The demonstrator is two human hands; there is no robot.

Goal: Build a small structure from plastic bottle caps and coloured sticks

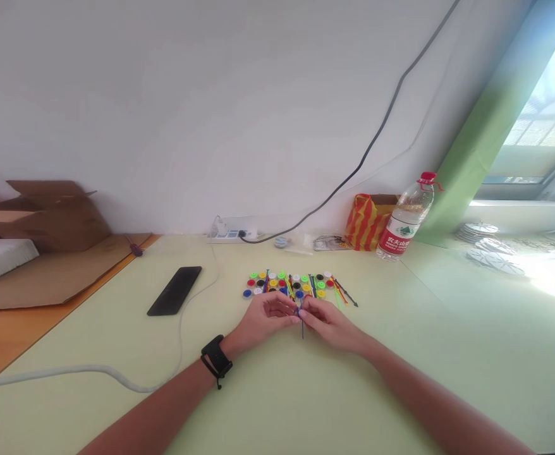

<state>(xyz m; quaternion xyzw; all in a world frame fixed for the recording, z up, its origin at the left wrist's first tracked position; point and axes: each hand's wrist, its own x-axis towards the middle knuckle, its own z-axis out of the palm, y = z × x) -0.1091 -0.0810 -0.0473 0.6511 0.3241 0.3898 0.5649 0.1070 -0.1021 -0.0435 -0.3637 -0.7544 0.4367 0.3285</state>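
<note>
My left hand [265, 318], with a black band on its wrist, and my right hand [330, 322] meet over the pale green table [277, 404], fingers pinched together. Between them they hold a thin blue stick [302, 325] that points down toward me, with a small blue piece at its top where the fingertips touch. Just beyond the hands lies a spread of several small round coloured buttons [289, 284] in green, yellow, red, blue, white and black, mixed with several thin coloured sticks [341, 292].
A black phone [175, 290] lies to the left. A white cable [116, 376] runs across the table to a power strip [232, 234] by the wall. A water bottle [406, 218], a striped bag [366, 222] and cardboard [50, 253] stand at the back.
</note>
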